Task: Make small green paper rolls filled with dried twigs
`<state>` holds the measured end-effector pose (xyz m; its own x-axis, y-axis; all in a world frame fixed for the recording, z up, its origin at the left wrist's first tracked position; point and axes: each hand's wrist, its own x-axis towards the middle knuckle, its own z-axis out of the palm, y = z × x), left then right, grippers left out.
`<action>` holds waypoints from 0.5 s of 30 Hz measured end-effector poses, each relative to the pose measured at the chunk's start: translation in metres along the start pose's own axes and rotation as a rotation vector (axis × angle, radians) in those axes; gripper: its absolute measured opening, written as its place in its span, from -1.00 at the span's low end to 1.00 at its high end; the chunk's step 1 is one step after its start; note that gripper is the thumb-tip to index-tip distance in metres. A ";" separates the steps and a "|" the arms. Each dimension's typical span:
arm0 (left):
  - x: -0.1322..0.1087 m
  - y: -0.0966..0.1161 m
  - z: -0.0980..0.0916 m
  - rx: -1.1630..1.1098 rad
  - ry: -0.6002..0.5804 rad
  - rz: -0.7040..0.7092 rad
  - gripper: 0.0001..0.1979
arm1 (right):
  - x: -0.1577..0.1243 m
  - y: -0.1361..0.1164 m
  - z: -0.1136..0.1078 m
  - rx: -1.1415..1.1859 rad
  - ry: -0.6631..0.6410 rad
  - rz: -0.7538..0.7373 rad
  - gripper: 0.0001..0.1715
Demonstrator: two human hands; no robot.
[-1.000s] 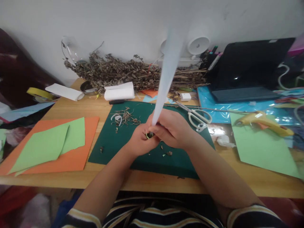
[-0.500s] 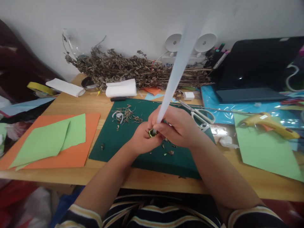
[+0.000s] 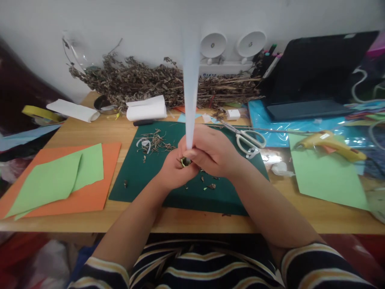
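My right hand [image 3: 215,150] is closed around the lower end of a long, translucent white glue stick [image 3: 191,88], which stands nearly upright toward the camera. Against it, my left hand [image 3: 177,170] is closed on a small green-rimmed roll [image 3: 185,161] with a dark hollow; most of this roll is hidden by the fingers. The stick's lower end meets the fingers just above the roll, and whether it goes inside cannot be seen. Beneath both hands lies a dark green cutting mat [image 3: 129,176], with dry stem bits [image 3: 159,140] and leaf scraps [image 3: 211,186] scattered on it.
White-handled scissors [image 3: 249,138] lie at the mat's upper right. A yellow glue gun [image 3: 331,144] rests on green paper [image 3: 331,180] at right. Green sheets [image 3: 48,180] on orange paper [image 3: 90,200] are at left. Dried plants [image 3: 144,80], a white roll [image 3: 146,108] and a black tablet [image 3: 325,72] stand behind.
The glue stick has swung from leaning right to nearly upright. Both hands stay together around the roll, and the whole view has shifted slightly.
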<state>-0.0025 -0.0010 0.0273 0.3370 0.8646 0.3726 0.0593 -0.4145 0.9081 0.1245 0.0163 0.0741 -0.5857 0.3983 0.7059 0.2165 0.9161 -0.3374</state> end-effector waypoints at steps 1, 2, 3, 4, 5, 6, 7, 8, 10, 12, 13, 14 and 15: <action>0.000 0.000 0.000 0.002 -0.003 0.000 -0.80 | 0.000 0.000 0.000 0.001 0.001 0.000 -0.67; 0.001 0.000 -0.001 0.003 -0.002 0.000 -0.81 | 0.000 0.001 0.001 0.000 0.002 0.000 -0.67; 0.001 -0.001 -0.001 0.002 0.001 0.001 -0.81 | 0.000 0.002 0.002 -0.001 0.003 -0.002 -0.66; 0.001 -0.003 -0.002 -0.002 0.006 0.002 -0.82 | 0.000 0.002 0.002 -0.003 0.005 -0.006 -0.66; 0.001 -0.005 -0.002 -0.002 0.010 -0.001 -0.83 | 0.000 0.003 0.003 -0.005 0.008 -0.009 -0.64; 0.000 -0.008 -0.003 0.002 0.017 -0.010 -0.83 | 0.000 0.003 0.004 -0.008 0.007 -0.011 -0.63; 0.000 -0.010 -0.003 0.010 0.021 -0.025 -0.84 | 0.000 0.003 0.004 -0.010 0.003 -0.010 -0.62; -0.001 -0.012 -0.002 0.017 0.025 -0.041 -0.84 | 0.000 0.004 0.005 -0.012 -0.002 -0.006 -0.61; -0.002 -0.014 -0.003 0.021 0.026 -0.066 -0.82 | 0.000 0.004 0.004 -0.012 -0.012 0.006 -0.61; -0.001 -0.011 -0.005 0.010 -0.022 -0.095 -0.79 | -0.001 0.003 0.003 -0.009 -0.010 0.011 -0.62; 0.001 -0.008 -0.008 -0.006 -0.080 -0.115 -0.79 | -0.001 0.003 0.002 -0.008 -0.002 0.017 -0.64; 0.004 -0.005 -0.011 -0.027 -0.163 -0.136 -0.79 | -0.002 0.002 0.000 -0.004 0.002 0.026 -0.65; 0.008 -0.002 -0.016 -0.060 -0.277 -0.161 -0.84 | -0.003 0.002 -0.001 0.002 0.000 0.038 -0.66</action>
<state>-0.0151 0.0109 0.0315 0.5710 0.8043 0.1646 0.0802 -0.2542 0.9638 0.1276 0.0170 0.0725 -0.5773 0.4325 0.6926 0.2364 0.9004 -0.3652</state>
